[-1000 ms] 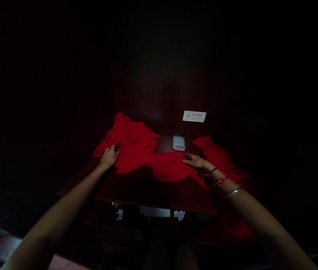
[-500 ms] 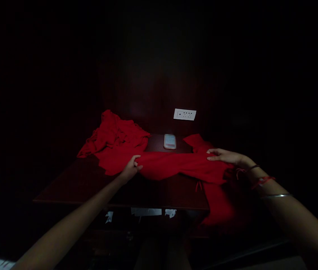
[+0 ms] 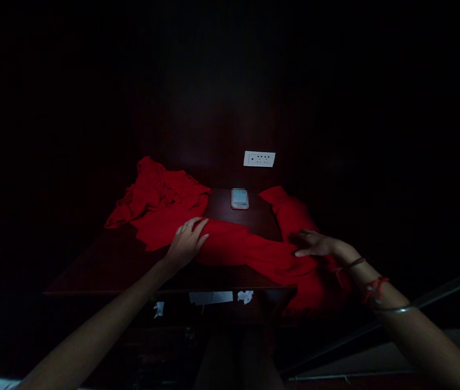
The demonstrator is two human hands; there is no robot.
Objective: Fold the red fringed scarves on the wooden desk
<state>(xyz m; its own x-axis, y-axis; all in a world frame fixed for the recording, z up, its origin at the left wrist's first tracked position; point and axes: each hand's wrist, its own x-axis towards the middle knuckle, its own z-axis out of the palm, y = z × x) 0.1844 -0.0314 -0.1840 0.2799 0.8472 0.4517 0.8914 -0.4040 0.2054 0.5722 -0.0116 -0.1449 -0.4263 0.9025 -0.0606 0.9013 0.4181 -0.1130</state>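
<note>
A red cloth [image 3: 230, 241] stretches across a dark table, with a bunched, fringed heap at its left end. To the right, part of it runs toward the wall and part hangs over the table's edge. My left hand [image 3: 187, 241] lies flat on the cloth left of centre, fingers spread and a ring showing. Over the right part of the cloth is my right hand [image 3: 315, 244], its fingers stretched out and apart. Whether those fingertips touch the fabric is hard to tell in the dim light.
A phone with a lit screen [image 3: 240, 199] lies at the back of the dark table [image 3: 91, 271]. Above it, a white socket plate [image 3: 259, 158] is fixed to the wall. Pale paper pieces [image 3: 211, 297] show below the table's front edge. The surroundings are very dark.
My right hand has come down with the right part of the cloth and opened from its grip. My left hand has gone from pinching the cloth to lying flat on it.
</note>
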